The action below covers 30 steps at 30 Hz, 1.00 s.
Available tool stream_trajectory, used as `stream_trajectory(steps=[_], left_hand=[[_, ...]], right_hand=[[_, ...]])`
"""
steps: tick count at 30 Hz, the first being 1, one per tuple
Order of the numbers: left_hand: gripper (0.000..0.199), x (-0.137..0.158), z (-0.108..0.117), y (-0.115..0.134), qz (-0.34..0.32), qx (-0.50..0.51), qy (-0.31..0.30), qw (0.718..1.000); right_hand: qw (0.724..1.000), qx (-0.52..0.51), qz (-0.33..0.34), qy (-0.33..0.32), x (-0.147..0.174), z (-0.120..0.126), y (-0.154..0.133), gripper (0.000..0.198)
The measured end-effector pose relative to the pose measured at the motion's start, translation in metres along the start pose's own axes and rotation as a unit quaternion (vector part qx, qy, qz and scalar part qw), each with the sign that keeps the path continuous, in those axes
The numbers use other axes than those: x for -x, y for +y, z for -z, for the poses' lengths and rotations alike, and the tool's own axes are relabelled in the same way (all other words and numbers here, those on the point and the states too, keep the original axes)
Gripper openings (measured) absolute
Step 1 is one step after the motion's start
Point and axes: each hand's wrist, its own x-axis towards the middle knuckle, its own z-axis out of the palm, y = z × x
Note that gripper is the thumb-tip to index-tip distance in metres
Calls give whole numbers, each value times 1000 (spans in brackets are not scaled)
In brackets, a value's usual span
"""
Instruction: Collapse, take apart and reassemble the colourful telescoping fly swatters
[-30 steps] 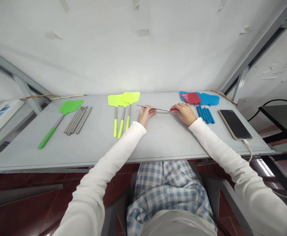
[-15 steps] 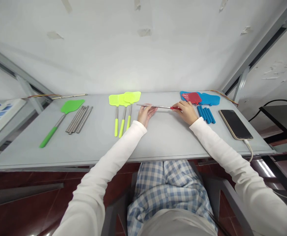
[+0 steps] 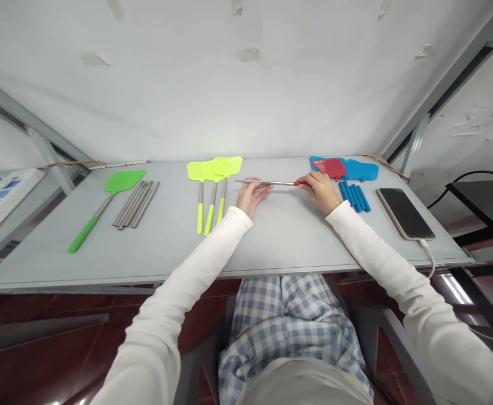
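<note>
The left hand (image 3: pixel 250 195) and right hand (image 3: pixel 322 190) each gripped one end of a metal rod (image 3: pixel 267 183) with closed fingers, holding it level just above the tabletop (image 3: pixel 271 236), beside the yellow swatters (image 3: pixel 213 169).

Rod (image 3: pixel 271 183) held between left hand (image 3: pixel 250 197) and right hand (image 3: pixel 321 191): bare metal, smooth, bright sheen; short red plastic grip (image 3: pixel 300 183) at the right-hand end. Surface (image 3: pixel 280 236): pale grey, matt, smooth. Loose rods (image 3: pixel 136 203): dull grey metal. Yellow swatters (image 3: pixel 212 169): perforated plastic heads, metal shafts, matt yellow plastic grips. Green swatter (image 3: pixel 122 181): same make, plastic head and grip. Blue heads (image 3: pixel 358 169) and red head (image 3: pixel 333 166): meshed plastic. Blue grips (image 3: pixel 353 197): ribbed plastic, matt. Phone (image 3: pixel 404 212): glossy black glass. Sleeves (image 3: pixel 212 253): white cloth, soft, matt. Wall (image 3: pixel 246 84): white, rough in patches
</note>
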Motion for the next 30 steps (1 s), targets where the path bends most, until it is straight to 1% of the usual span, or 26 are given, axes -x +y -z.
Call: stream_trajectory(steps=[5,10,12,15,18,21,24,27,29,30], left_hand=[[17,1,-1,0,-10,-4,-10,1000],[15,2,-1,-1,0,-9,-10,1000],[16,2,0,-3,6,-17,-20,1000],[19,3,-1,-5,22,-57,-75,995],[26,7,-4,-5,33,-108,-134,985],[31,9,-6,-6,33,-120,-162,979],[34,9,-8,-9,52,-133,-182,973],[36,8,-9,-12,45,-127,-173,976],[32,8,-9,-12,32,-115,-150,981],[28,8,-8,-11,28,-106,-137,984]], right_hand=[[1000,-9,4,2,1,-3,2,26],[1000,-25,9,1,2,-4,2,21],[999,-32,16,0,2,-3,-1,20],[999,-45,29,2,3,-4,-8,22],[997,-65,46,-2,5,-7,-17,27],[995,-84,57,9,8,-11,-23,30],[993,-103,52,19,9,-12,-29,33],[990,-134,31,18,7,-10,-30,36],[991,-125,-2,43,4,-8,-24,39],[993,-100,-23,62,2,-7,-18,40]])
